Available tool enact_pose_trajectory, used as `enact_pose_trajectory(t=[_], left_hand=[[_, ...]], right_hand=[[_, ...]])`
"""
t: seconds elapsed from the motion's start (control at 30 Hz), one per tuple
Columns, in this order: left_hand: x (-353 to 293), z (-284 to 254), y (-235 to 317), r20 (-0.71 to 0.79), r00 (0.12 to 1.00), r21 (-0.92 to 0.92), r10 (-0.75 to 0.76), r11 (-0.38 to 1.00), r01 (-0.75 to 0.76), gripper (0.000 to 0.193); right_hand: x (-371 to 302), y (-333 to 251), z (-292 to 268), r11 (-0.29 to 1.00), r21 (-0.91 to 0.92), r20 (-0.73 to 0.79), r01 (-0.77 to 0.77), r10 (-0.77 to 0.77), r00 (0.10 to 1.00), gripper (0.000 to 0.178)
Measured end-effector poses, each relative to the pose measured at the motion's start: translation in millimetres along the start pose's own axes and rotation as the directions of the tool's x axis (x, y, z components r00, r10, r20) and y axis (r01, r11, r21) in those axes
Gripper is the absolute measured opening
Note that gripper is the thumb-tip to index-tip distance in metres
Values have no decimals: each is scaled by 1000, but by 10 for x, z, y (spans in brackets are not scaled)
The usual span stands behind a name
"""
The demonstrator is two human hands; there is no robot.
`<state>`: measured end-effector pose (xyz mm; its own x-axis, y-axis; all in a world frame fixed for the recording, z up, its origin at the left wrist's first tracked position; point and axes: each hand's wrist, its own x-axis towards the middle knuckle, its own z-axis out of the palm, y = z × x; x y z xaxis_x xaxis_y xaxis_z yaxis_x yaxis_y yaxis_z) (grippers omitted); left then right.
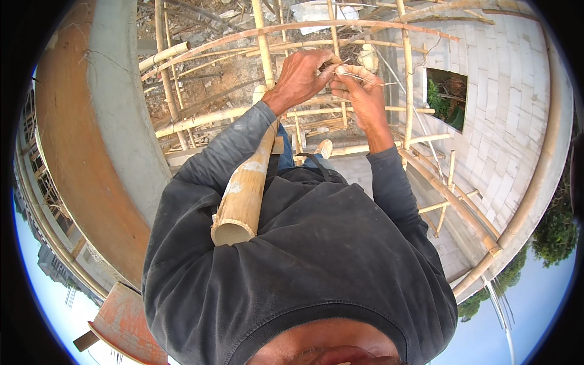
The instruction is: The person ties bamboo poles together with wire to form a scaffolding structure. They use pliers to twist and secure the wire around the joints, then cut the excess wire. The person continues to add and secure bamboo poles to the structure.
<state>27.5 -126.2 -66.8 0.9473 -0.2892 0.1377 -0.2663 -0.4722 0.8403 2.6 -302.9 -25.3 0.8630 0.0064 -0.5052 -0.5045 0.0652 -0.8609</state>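
Note:
In front of me my left hand (306, 78) and my right hand (364, 102) meet fingertip to fingertip. Both are closed in a pinch on thin wire (367, 78), whose loose strands stick out past my right fingers. Exactly how the strands run between the fingertips is too small to tell. A thick bamboo pole (246, 191) passes under my left forearm, its cut end against my chest. Just beyond my hands, a thin reddish strip or rod (292, 27) curves across the scaffold.
Bamboo scaffold poles (263, 45) cross around my hands, with rubble-strewn ground (228, 67) far below. To the left stands a concrete ledge (125, 103) beside an orange-brown board (91, 134). A pale block wall (493, 91) with a square opening (447, 97) is on the right.

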Motion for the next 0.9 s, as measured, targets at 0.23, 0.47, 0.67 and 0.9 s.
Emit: enact_pose_trajectory(t=[0.23, 0.47, 0.67, 0.9], left_hand=[[1, -15, 49, 159, 961, -198, -225, 947, 254, 18], [-19, 0, 84, 324, 866, -662, -381, 562, 495, 18], [-8, 33, 45, 354, 879, -758, -319, 453, 470, 19], [-8, -131, 41, 504, 846, -716, -174, 464, 522, 21]], right_hand=[[59, 72, -112, 995, -98, 92, -13, 22, 996, 22], [16, -104, -295, 747, -561, 195, 357, -301, 934, 24], [22, -101, -342, 678, -559, 240, 478, -420, 876, 26], [112, -178, -614, 891, -355, 433, 283, -111, 894, 32]])
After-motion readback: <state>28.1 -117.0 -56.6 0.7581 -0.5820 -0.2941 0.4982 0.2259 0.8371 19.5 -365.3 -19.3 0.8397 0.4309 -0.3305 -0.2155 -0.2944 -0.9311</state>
